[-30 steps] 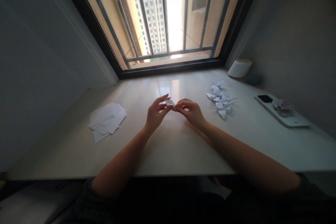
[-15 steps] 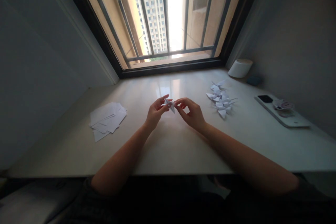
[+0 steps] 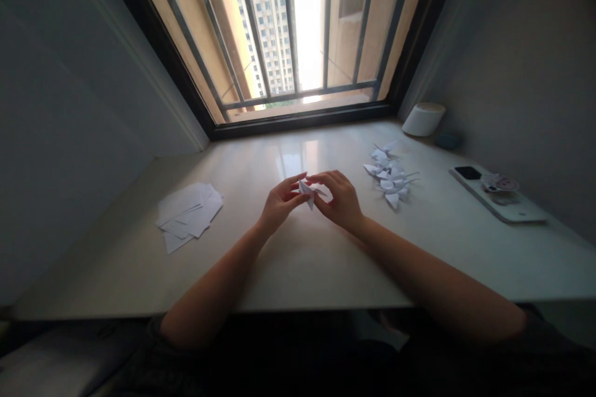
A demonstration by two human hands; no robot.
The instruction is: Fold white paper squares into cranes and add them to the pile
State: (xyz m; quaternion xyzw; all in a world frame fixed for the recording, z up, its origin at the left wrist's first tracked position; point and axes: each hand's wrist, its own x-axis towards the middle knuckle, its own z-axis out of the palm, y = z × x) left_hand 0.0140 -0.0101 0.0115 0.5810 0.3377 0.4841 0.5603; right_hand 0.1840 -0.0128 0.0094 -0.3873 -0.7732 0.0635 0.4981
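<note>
Movement since the earlier frame: folded paper piece (image 3: 307, 194) sits slightly nearer the near edge; the right hand (image 3: 320, 188) has loosened from a pinch into a wider arch around it.
Folded paper piece, position: held over the middle of the surface (image 3: 298, 260), about midway between left and right edges; whether it touches the surface cannot be told. Pointed tips show, one aimed toward the near edge.
Left hand (image 3: 304, 188): gripping the piece, thumb on the near side, fingers on the far side.
Right hand: fingers arched over the right end, thumb below; whether they grip cannot be told.
Paper sheets (image 3: 189, 214): loose, overlapping stack toward the left edge.
Folded paper heap (image 3: 391, 183): similar pointed pieces, right of the hands.
Phone (image 3: 516, 214): flat by the right edge, a small round item (image 3: 500, 182) on it.
White container (image 3: 423, 120): at the far right corner, a dark object (image 3: 448, 140) just beside it.
Handling, judged: very light, stiff along creases, easily crushed at the tips; best held lightly at the thicker folded middle.
</note>
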